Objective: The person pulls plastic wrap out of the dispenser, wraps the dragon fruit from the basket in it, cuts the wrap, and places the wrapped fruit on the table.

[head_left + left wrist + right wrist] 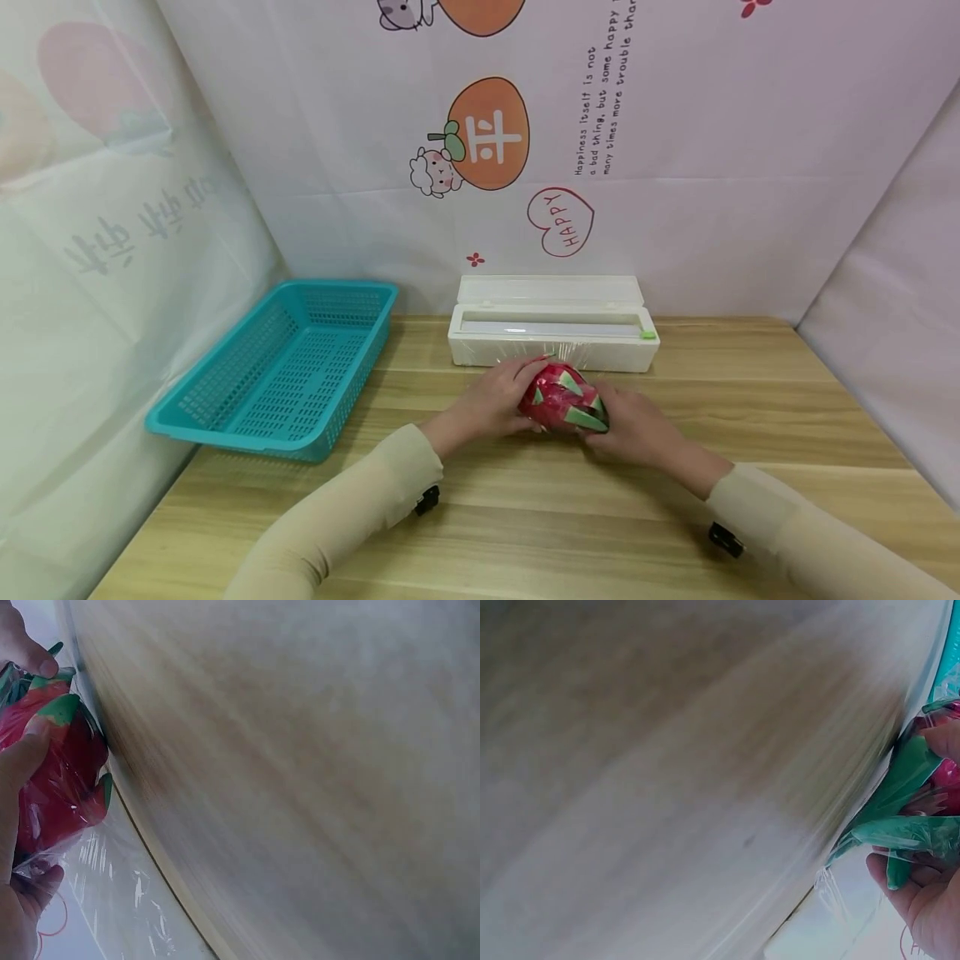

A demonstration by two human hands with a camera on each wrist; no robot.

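Observation:
A red dragon fruit [558, 398] with green scale tips is held between both hands in front of the white box, with clear plastic wrap [75, 817] clinging around it. My left hand [501, 398] grips its left side, the thumb [26, 757] lying over the red skin in the left wrist view. On the other side my right hand [633, 425] holds the end with longer green scales [900, 787]. Film stretches from the fruit back toward the white wrap dispenser box [555, 354], whose lid [551, 290] stands raised.
A teal perforated basket [337, 400] sits on the left of the wooden table [525, 517]. A green slider [647, 335] is at the box's right end. Behind the table hangs a white printed sheet [337, 125], and similar sheeting covers both sides.

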